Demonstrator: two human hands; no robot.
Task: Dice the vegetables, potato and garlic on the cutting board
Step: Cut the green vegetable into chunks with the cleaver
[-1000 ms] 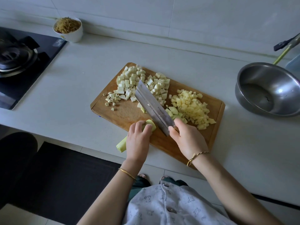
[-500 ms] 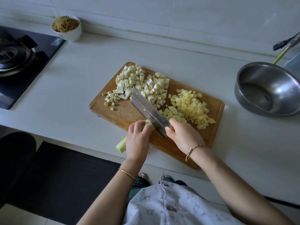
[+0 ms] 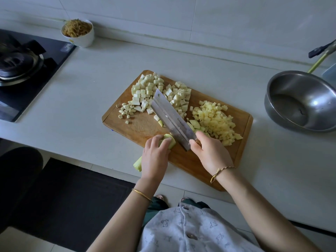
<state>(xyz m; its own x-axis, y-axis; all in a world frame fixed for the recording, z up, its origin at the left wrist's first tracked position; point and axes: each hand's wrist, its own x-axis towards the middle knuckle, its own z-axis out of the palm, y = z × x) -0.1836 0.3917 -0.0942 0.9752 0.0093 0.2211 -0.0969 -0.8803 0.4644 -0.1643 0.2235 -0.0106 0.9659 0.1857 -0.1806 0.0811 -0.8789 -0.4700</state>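
Pale green vegetable strip (image 3: 170, 141) lies across the near edge of the wooden cutting board (image 3: 141, 124). Its tail overhangs the board towards the person.

Grip:
- Left hand (image 3: 154, 157) is curled over the strip and pins it down, with the fingertips close behind the cut end.
- Right hand (image 3: 211, 153) is wrapped round the handle of the cleaver (image 3: 172, 119); the handle itself is hidden in the fist.
- The blade stands just beside the cut face and slants away up the board. Cannot tell whether the edge meets the wood.

Step in hand, as judged: crosscutting the strip into dice. For a clean result:
- Tuck the fingertips behind the knuckles.
- Drop the blade straight down.
- Retreat the left hand by even steps so the pieces match the existing dice.
- Draw the overhanging tail onto the board before it is cut.

Materials and shapes:
- The board is warm brown wood with rounded corners.
- The cleaver is broad, rectangular bright steel with a hole in the far corner.
- Off-white cubes (image 3: 145, 90) sit heaped at the far side, blocky and probably firm.
- Potato dice (image 3: 214, 119) on the right are yellow and smaller.
- Garlic pieces (image 3: 125, 110) on the left are small and rounded.
- A steel bowl (image 3: 300, 100) stands on the pale counter (image 3: 72, 124), well apart to the right.
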